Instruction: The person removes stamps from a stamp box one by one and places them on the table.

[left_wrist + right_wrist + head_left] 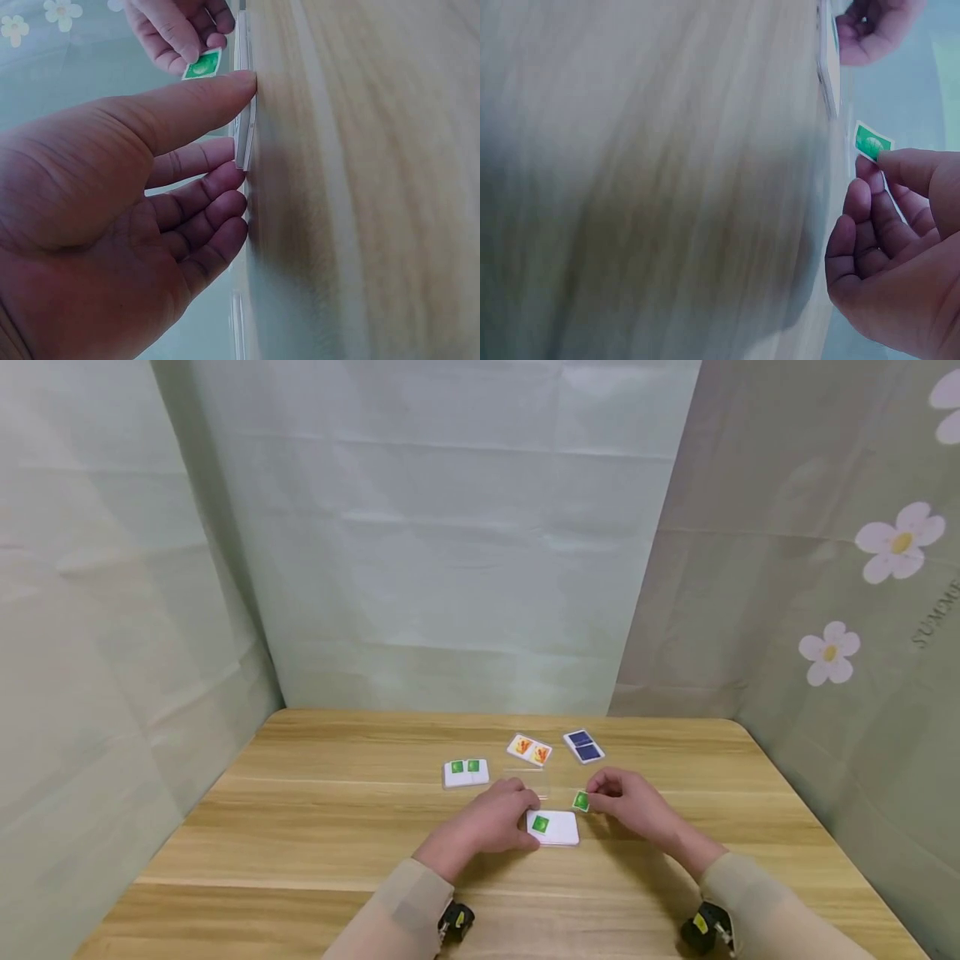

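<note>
Lower centre, the left hand (pixel 498 818) gripped a white rectangular card (pixel 561 832); the right hand (pixel 636 803), pinching only its edge, risked dropping a thin green-and-white square (pixel 581 801)

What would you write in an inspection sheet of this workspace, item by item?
Surface: wooden table.
Job's things: small green square; white card bearing another green square.
Clutter: card with two green squares, orange-pictured card, dark blue card, clear piece.
Left hand: holds the white card's left end.
Right hand: pinches the small green square.
Cables: nothing seen.
Surroundings: pale sheets, white flowers printed on the right one.
</note>
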The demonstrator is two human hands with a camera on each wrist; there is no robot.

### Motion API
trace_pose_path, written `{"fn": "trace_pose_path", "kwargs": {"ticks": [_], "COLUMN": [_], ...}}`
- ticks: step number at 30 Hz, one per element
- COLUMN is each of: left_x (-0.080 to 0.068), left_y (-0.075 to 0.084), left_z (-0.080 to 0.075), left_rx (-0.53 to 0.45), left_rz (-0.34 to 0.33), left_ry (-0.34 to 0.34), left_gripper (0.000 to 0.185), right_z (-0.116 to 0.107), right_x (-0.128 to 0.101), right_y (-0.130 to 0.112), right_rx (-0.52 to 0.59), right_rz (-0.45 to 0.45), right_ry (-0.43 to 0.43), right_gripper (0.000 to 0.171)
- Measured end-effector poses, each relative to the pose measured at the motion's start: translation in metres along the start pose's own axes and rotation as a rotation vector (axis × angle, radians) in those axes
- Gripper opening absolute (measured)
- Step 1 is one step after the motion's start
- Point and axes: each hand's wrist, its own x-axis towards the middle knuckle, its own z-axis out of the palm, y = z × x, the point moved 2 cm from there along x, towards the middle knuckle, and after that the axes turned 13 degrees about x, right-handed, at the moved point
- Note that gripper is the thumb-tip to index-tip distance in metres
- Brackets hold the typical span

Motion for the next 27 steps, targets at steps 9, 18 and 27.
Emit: {"fn": "trace_pose_path", "kwargs": {"ticks": [9, 18, 27], "left_x": [-0.001, 0.0, -0.001], "left_y": [0.0, -0.001, 0.001], "left_z": [-0.001, 0.001, 0.0], "left_rx": [0.006, 0.001, -0.01], "left_rz": [0.006, -0.006, -0.022], "left_ry": [0.007, -0.006, -0.019], "left_gripper": [0.049, 0.051, 0.051], "right_z": [-0.026, -0.055, -0.07], "right_x": [0.003, 0.012, 0.024], "right_y": [0.003, 0.016, 0.026], "right_rx": [-0.075, -0.157, -0.2], "right_rz": [-0.058, -0.089, -0.082], "right_ry": [0.054, 0.117, 0.132], "right_gripper": [0.01, 0.01, 0.007]}}
